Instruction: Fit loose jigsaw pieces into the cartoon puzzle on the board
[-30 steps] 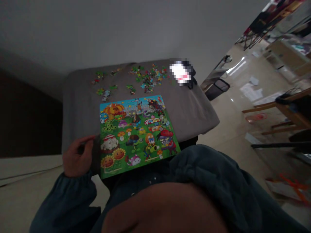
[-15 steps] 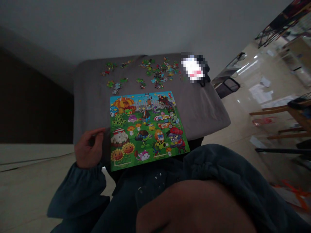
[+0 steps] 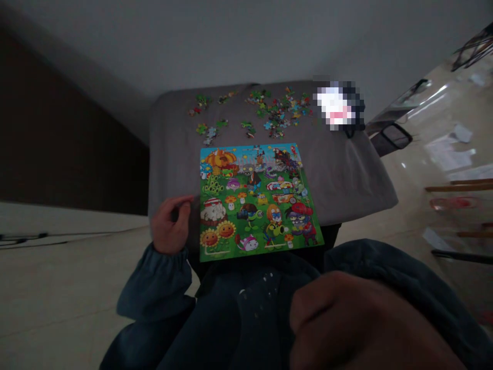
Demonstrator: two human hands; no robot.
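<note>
Firstly, one head view is available, and it looks down on a cartoon jigsaw puzzle [image 3: 258,200] lying flat on a grey cloth-covered worktop [image 3: 346,180]. The puzzle sits at the worktop's near edge, directly before the person, and its lower border appears to overhang that edge. Its outline is nearly square, so a long axis cannot be confirmed; the sky border points away from the person and the sunflower border toward them, so the image reads upright from the seat. This placement appears to keep the board within reach and separate from the loose puzzle pieces [image 3: 277,115], which are scattered near the far edge. The left hand [image 3: 169,226] is beside the puzzle's left border, fingers loosely curled; whether it pinches anything cannot be determined. The right hand [image 3: 365,324] is large and dim in the foreground, curled over a dark sleeve [image 3: 377,262]; its contents, if any, cannot be determined. A pixelated object [image 3: 339,105] rests at the worktop's far corner. A tiled floor [image 3: 416,195] extends to the right.
</note>
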